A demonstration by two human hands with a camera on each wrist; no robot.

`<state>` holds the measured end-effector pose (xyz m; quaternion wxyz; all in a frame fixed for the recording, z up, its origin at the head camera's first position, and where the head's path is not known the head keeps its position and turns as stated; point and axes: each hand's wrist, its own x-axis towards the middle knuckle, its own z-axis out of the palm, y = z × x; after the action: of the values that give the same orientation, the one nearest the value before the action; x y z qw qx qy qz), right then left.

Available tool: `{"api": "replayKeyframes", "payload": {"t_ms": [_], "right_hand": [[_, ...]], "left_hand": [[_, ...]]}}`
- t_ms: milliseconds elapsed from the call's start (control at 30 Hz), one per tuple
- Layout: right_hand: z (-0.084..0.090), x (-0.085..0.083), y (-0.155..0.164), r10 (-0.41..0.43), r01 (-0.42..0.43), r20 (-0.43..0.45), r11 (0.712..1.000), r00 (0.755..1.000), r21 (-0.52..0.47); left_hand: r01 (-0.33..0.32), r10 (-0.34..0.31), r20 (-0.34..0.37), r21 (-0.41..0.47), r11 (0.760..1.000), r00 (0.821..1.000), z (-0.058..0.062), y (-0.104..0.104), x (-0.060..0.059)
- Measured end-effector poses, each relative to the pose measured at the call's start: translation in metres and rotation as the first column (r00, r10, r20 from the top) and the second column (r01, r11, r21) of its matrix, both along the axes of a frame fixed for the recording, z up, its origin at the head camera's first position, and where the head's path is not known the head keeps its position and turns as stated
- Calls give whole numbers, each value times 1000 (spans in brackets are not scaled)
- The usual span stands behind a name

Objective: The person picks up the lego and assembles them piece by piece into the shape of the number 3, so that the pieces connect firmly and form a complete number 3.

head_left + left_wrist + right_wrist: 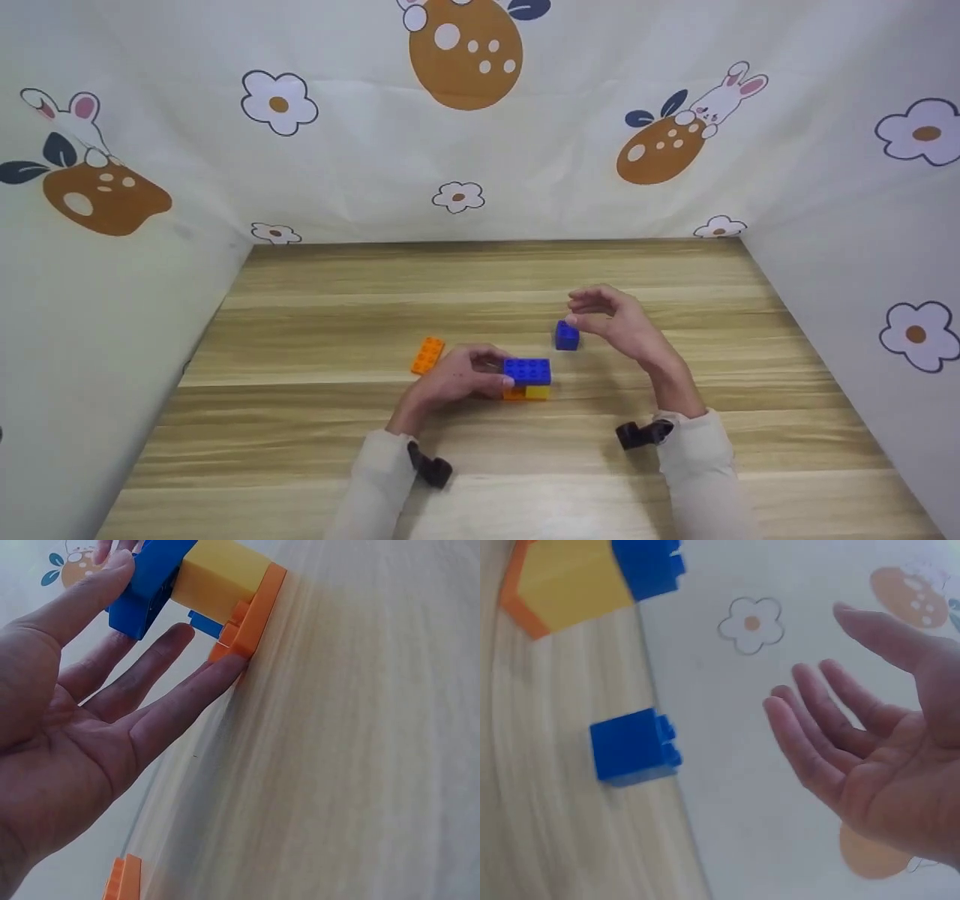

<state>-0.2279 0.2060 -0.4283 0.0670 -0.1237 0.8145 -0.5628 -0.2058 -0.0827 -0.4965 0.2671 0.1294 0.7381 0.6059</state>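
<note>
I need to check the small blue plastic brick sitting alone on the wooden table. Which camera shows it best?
Right wrist: the small blue plastic brick fills the frame, apart from the open right hand. Head shows it tiny; left wrist misses it.

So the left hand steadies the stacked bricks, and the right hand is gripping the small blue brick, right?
Not quite. The right hand is open and apart from the small blue brick, as the right wrist view shows. The left hand does steady the stack.

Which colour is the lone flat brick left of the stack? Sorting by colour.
Orange flat brick, clearest in head view.
</note>
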Motion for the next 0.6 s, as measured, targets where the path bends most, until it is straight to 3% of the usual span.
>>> {"api": "replayKeyframes", "payload": {"t_ms": [167,267,600], "right_hand": [[-21,-11,8,-51,62,62,979,997,-192],[-33,-16,12,-57,81,101,963,993,-258],[-57,-27,18,-28,59,229,990,973,-132]], "left_hand": [[-2,2,0,9,1000,1000,0,-2,3],[1,-1,-3,7,1000,1000,-1,-3,4],[1,-2,-21,-25,1000,1000,-1,-1,1]]}}
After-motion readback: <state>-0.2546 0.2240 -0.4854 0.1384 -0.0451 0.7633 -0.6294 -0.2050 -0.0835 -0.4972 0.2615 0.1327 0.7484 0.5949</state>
